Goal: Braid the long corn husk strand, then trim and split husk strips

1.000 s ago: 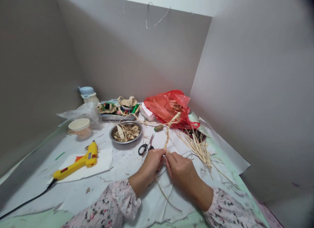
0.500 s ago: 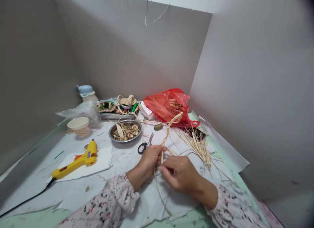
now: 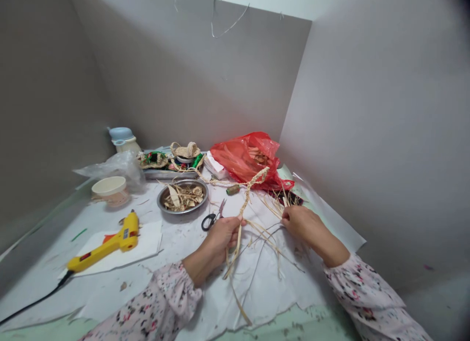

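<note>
My left hand (image 3: 224,237) pinches a pale straw braid (image 3: 248,196) near its working end, fingers closed. The finished part rises away from me toward the red bag, and loose straw strands (image 3: 235,262) hang below and to the right of the fingers. Out to the right, my right hand (image 3: 301,227) has its fingers closed on the bundle of loose straw strands (image 3: 274,204), which it largely covers. Black-handled scissors (image 3: 210,221) lie just behind my left hand. A small spool of thread (image 3: 233,190) rests beyond them.
A yellow glue gun (image 3: 110,244) with a black cord lies on white paper at left. Behind it stand a paper cup (image 3: 111,192) and a metal bowl of straw scraps (image 3: 182,213). A metal tray (image 3: 171,175) of woven pieces and a red plastic bag (image 3: 235,157) are farther back.
My right hand has left the strands beside my left hand and moved right to the loose straw bundle. My left hand still holds the braid. The view has shifted slightly.
</note>
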`<state>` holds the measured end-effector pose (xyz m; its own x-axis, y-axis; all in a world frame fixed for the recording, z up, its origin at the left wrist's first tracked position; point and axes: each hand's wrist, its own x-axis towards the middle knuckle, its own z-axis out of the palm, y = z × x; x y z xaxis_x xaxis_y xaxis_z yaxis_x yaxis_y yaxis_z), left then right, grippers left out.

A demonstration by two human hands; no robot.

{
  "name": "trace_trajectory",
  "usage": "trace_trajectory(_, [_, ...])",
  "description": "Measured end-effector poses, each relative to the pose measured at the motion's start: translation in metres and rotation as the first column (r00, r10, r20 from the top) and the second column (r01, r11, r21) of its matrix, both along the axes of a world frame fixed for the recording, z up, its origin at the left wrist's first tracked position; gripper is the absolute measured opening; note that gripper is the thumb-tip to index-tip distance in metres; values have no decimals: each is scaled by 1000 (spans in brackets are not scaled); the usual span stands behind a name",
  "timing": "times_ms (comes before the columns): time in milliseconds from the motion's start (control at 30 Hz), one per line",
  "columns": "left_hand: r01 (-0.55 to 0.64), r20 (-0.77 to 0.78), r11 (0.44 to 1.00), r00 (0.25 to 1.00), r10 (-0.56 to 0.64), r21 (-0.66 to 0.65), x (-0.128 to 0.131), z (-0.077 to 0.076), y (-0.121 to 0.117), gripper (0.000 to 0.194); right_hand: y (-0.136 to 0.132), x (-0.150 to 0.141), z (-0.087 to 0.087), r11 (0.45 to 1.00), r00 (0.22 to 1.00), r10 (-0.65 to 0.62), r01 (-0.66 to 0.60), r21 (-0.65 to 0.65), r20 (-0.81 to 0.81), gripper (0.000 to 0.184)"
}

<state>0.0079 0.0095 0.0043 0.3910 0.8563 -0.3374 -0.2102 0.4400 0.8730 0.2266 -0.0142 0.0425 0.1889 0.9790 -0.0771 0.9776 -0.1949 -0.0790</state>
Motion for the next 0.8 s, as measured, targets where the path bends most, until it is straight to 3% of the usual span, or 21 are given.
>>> trace_trajectory(133, [8, 8, 1000, 1000, -8, -1, -1, -1, 0, 28, 1, -6, -2, 992, 995, -60, 68, -108, 74, 24])
trace_trajectory(267, [29, 11, 1000, 1000, -29, 3, -2, 0, 0, 28, 7, -3, -6, 989, 994, -86, 94, -115, 74, 24])
trace_trajectory(400, [26, 10, 1000, 1000, -26, -11, -2, 2, -1, 26, 11, 11, -6, 994, 993, -42, 52, 91, -109, 19])
trace_trajectory(467, [35, 20, 999, 999, -35, -6, -2, 2, -2, 27, 13, 15, -6, 979, 952, -1, 63, 193, -307, 18])
trace_trajectory(533, [41, 22, 999, 999, -41, -4, -2, 2, -1, 28, 14, 14, -4, 962, 814, 34, 130, 239, -580, 16])
trace_trajectory(600, [40, 14, 999, 999, -40, -6, -1, 2, -1, 28, 14, 8, -3, 938, 562, 106, 217, 271, -820, 11])
trace_trajectory(667, [38, 12, 999, 999, -38, -1, -1, 1, -1, 29, 13, -1, -1, 922, 369, 181, 259, 288, -912, 7])
trace_trajectory(733, [42, 17, 999, 999, -42, 7, -1, 1, -1, 30, 11, -10, 0, 915, 278, 240, 256, 312, -930, 10])
trace_trajectory(800, [45, 20, 999, 999, -45, 5, -1, 1, -1, 31, 9, -18, -2, 905, 244, 301, 230, 357, -922, 15])
